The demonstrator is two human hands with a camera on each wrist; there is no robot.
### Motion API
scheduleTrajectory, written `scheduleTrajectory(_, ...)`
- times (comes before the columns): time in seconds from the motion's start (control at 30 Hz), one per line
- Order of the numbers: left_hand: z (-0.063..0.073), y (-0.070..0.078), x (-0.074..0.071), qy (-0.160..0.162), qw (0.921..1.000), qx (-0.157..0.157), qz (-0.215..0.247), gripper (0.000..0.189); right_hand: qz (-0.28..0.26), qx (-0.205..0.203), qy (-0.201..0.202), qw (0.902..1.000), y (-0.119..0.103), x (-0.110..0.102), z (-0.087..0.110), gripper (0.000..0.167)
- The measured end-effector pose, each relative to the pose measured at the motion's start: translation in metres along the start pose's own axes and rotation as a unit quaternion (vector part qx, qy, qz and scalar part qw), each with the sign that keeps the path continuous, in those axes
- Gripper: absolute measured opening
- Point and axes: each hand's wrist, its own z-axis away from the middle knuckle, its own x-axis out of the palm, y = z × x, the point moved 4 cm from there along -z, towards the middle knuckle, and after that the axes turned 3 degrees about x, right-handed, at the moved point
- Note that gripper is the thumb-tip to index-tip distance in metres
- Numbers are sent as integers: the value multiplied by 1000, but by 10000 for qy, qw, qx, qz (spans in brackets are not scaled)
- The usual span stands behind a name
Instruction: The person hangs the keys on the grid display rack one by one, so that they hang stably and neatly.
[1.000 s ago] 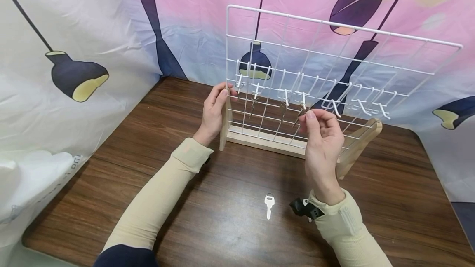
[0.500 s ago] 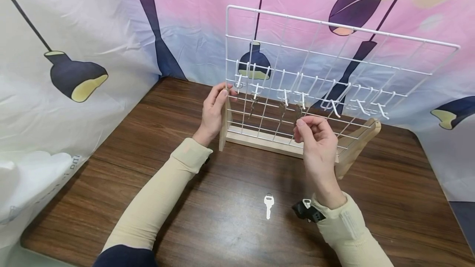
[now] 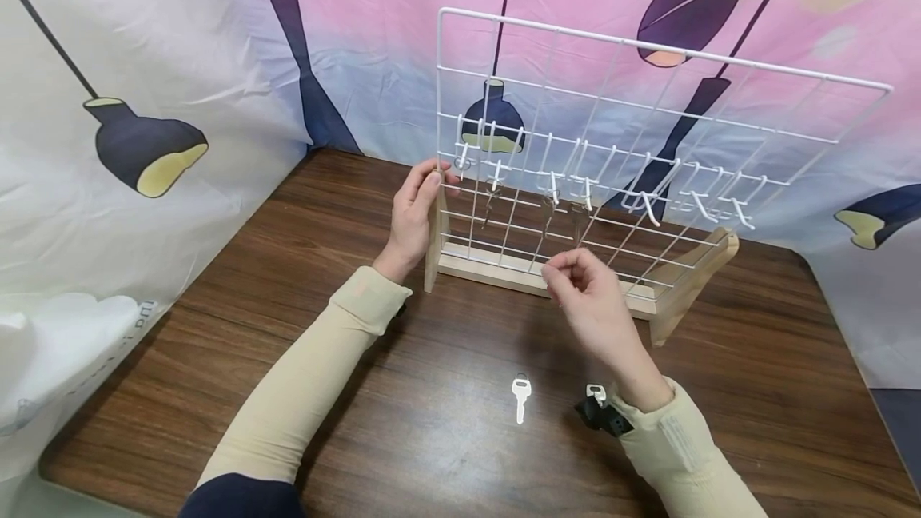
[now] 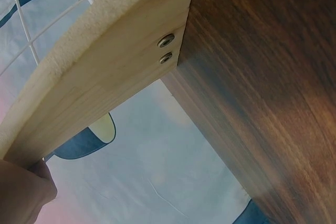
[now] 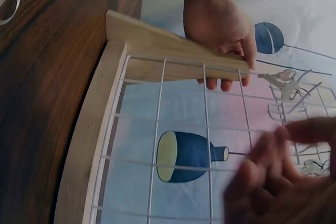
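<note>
In the head view, the person's left grip (image 3: 415,214), a bare hand, clasps the upper end of the left wooden side support (image 3: 434,246) of a white wire grid rack (image 3: 623,41). The right grip (image 3: 596,306) hangs before the rack's wooden base bar (image 3: 489,268), released, its fingers loosely bent with nothing visible between them. Keys (image 3: 578,219) dangle from the white hooks (image 3: 554,187) on the rack's left half. One silver key (image 3: 521,395) lies on the dark wood-grain bench (image 3: 403,438), nearer the camera than the rack; a second key (image 3: 596,392) lies just beside the right wrist, partly hidden by a black strap (image 3: 606,417). A printed fabric backdrop (image 3: 388,14) hangs behind. In the left wrist view, the left grip shows only partly, at the support's end; two screws (image 4: 166,40) sit in the wood near the bench. In the right wrist view, the right grip is blurred, fingers bent, near the wire grid, while the left grip holds the far support between thumb and fingers.
</note>
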Motion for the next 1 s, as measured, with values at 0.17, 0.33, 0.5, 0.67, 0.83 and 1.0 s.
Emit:
scheduleTrajectory(0.17,0,0,0,0,10000,24,-22,24,1319,251,-1594,9780,15,16,7,20)
scheduleTrajectory(0.33,0,-1,0,17,10000,-3,24,23,2119,60,-2277,9504,27,29,15,26)
scheduleTrajectory(0.5,0,-1,0,35,10000,-28,18,23,2887,-77,-2720,9180,36,36,21,32)
scheduleTrajectory(0.67,0,-1,0,28,10000,-50,-31,24,3313,-97,-2996,8947,44,40,26,33)
scheduleTrajectory(0.83,1,-1,-1,67,10000,-39,-3,23,3314,-170,-3099,8910,49,43,28,29)
scheduleTrajectory(1.0,1,-1,0,73,10000,-55,30,22,3261,-206,-3166,8905,50,45,29,23)
